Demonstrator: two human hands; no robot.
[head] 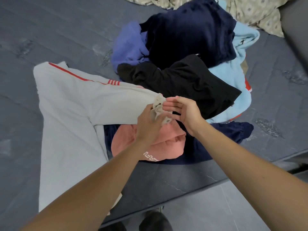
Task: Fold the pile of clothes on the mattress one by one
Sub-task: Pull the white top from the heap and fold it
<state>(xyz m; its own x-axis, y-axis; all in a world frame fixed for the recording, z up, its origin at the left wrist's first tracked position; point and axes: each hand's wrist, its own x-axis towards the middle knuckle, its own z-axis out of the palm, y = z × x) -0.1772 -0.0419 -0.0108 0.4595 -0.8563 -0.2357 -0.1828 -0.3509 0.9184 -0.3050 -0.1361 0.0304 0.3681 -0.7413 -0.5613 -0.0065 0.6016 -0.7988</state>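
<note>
Farthest left on the dark grey mattress (pixel 33 30) lies a light grey garment with red stripes (pixel 70 104), spread flat with one long part running rightward towards the hands; it looks like a top or trousers laid out, probably so it can be squared up and folded, though I cannot tell which garment it is. Its end reaches just to the small beige item at the centre.

The left hand (pixel 146 124) is raised over the near edge of the pile, its fingers curled round a small crumpled beige piece of cloth (pixel 158 105), possibly a sock or underwear. It grips the bunched fabric from below and the left, which seems a way to steady it while the other hand sorts out an edge.

Under both hands sit a pink garment with white lettering (pixel 166 145) and a navy one beneath it (pixel 200 147).

The right hand (pixel 185 110) is held just beside the beige cloth with fingers (pixel 171 104) straight and close together, tips touching or nearly touching the fabric, holding nothing; it appears set to flatten or catch the cloth.

Behind and to the right is the unfolded pile (pixel 191 52): black, dark navy, purple-blue and light blue pieces heaped together, well short of done. A patterned beige sheet (pixel 253 12) lies at the far right corner.
</note>
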